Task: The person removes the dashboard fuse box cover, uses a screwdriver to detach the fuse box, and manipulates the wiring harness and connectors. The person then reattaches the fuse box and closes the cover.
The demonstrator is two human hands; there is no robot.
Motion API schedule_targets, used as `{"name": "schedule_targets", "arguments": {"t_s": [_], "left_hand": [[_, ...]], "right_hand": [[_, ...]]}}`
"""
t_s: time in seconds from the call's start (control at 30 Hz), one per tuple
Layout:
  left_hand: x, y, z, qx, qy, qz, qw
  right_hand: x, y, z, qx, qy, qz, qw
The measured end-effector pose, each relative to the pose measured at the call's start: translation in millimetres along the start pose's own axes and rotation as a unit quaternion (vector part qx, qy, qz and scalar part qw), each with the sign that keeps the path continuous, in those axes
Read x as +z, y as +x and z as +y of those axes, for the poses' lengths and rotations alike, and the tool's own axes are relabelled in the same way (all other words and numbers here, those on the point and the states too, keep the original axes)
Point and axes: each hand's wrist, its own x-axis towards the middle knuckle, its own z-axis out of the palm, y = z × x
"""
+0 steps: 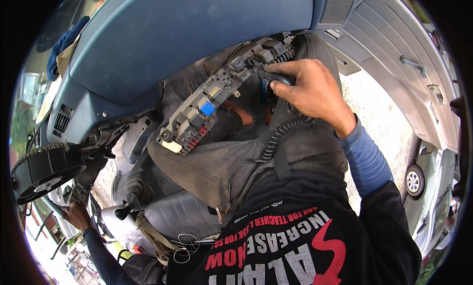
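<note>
Right hand clenching a black corrugated cable at two o'clock of the fuse box, left hand gripping the seat edge at eight o'clock.

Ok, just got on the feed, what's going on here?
A person sits in a car's front seat with a fuse and relay box resting on their lap below the blue dashboard. Their right hand grips a black corrugated cable bundle at the box's upper end. Their left hand reaches out to the far side, beside the steering wheel. The car door stands open.

Grey fuse box tilted across lap
</note>
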Motion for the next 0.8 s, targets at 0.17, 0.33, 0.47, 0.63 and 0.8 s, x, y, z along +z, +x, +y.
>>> {"name": "schedule_targets", "arguments": {"t_s": [0.17, 0.33, 0.47, 0.63, 0.8], "left_hand": [[26, -3, -5, -0.005, -0.02, 0.024, 1.0], [31, -1, -6, 0.012, -0.001, 0.018, 1.0], [25, -4, -6, 0.013, 0.015, 0.014, 1.0], [1, -2, -1, 0.005, 0.009, -0.008, 1.0], [10, -1, -4, 0.0, -0.006, 0.0, 1.0]], "right_hand": [[1, 1, 3, -0.014, 0.007, 0.001, 1.0], [3, 1, 9, -0.017, 0.017, 0.008, 1.0], [2, 1, 7, -0.015, 0.018, 0.002, 1.0], [1, 0, 5, -0.003, 0.035, -0.007, 0.999], [3, 0, 7, -0.005, 0.047, -0.006, 0.999]]}}
